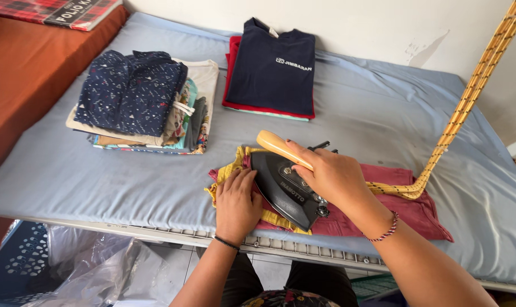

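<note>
- Gripping the iron (289, 190) by its handle, the right hand (332, 176) presses it onto the garment (405, 210).
- Left hand (237, 202), spread flat, pins the cloth smooth beside it.

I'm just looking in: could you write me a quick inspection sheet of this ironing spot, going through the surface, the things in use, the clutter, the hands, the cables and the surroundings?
Surface: pale blue padded sheet, wrinkled, over a metal frame.
Job's things: black iron with tan handle tilted on a small red and yellow garment.
Clutter: mixed stack of folded clothes, topped by a navy patterned shirt, far left; navy T-shirt on red folded clothes at the back.
Hands: left hand pressed flat on the garment; right hand wrapped round the iron's handle.
Cables: yellow braided cord running from the iron up to the right.
Surroundings: white wall behind; orange-brown covered surface left; crumpled clear plastic bag and dark blue perforated basket on the floor.
</note>
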